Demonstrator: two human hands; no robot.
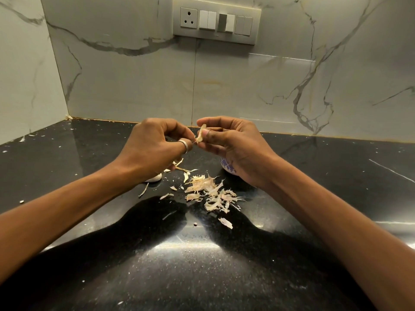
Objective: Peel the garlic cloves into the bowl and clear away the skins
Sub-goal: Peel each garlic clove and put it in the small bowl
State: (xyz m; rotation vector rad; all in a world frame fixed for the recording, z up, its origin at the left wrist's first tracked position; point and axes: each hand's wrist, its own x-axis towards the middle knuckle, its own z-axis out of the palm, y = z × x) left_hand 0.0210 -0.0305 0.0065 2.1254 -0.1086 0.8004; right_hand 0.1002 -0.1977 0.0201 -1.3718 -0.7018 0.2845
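Countertop (314,176): black, white-speckled. Wall (134,86) behind countertop: white marble, grey veining. Skins (208,191) on countertop: pale cream. Bowl (226,166) on countertop: white, blue lattice pattern

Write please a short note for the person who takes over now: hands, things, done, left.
Hands: right hand holds a garlic clove; left hand pinches its lower tip.
Things: bowl behind the right hand, contents hidden; second clove under the left wrist; skins on the counter.
Done: some peeling, judging by the skins.
Left: finish this clove, drop it in the bowl, peel the second, clear the skins.
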